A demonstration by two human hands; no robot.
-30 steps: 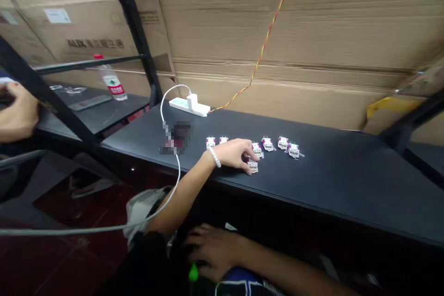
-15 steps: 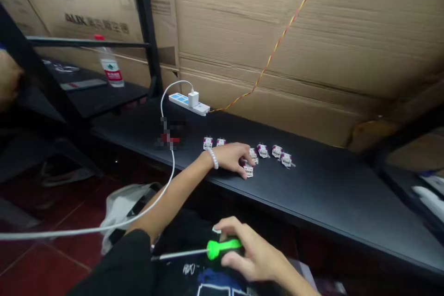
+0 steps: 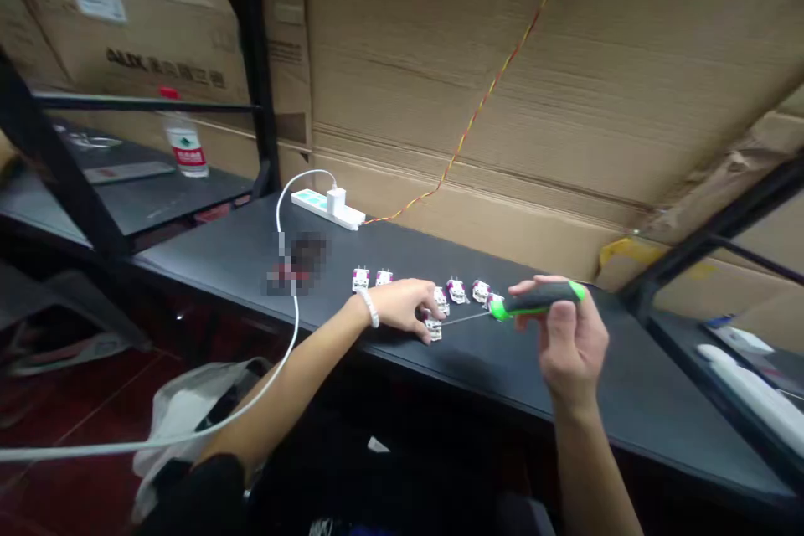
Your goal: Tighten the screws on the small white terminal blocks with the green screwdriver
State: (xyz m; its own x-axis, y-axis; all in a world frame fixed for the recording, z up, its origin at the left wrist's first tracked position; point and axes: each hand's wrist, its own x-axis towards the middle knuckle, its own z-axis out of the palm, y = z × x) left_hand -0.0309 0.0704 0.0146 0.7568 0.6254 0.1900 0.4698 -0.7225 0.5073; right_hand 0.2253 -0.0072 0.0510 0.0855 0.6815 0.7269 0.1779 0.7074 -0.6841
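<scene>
My left hand (image 3: 402, 306), with a white beaded band at the wrist, reaches onto the black shelf and grips a small white-and-purple part (image 3: 434, 332) between thumb and fingers. Wrapped around the green-and-black handle of a screwdriver (image 3: 541, 296), my right hand (image 3: 574, 343) is raised above the shelf. The screwdriver's shaft points left, its tip close to the gripped part; whether they touch I cannot tell. Similar small parts lie in a loose row: a pair to the left (image 3: 361, 278), others behind and right of my fingers (image 3: 457, 291). The screwdriver partly covers one.
A white power strip (image 3: 309, 203) with a plugged-in charger (image 3: 336, 202) lies at the back. Its white cable (image 3: 292, 343) hangs across the front left. Cardboard (image 3: 440, 59) walls the back. A water bottle (image 3: 188, 146) stands left. A small white piece (image 3: 378, 445) lies below the shelf edge.
My right hand has risen from below the shelf edge, and the screwdriver now points towards the part at my left hand. The left hand keeps its grip. The view has shifted slightly.
</scene>
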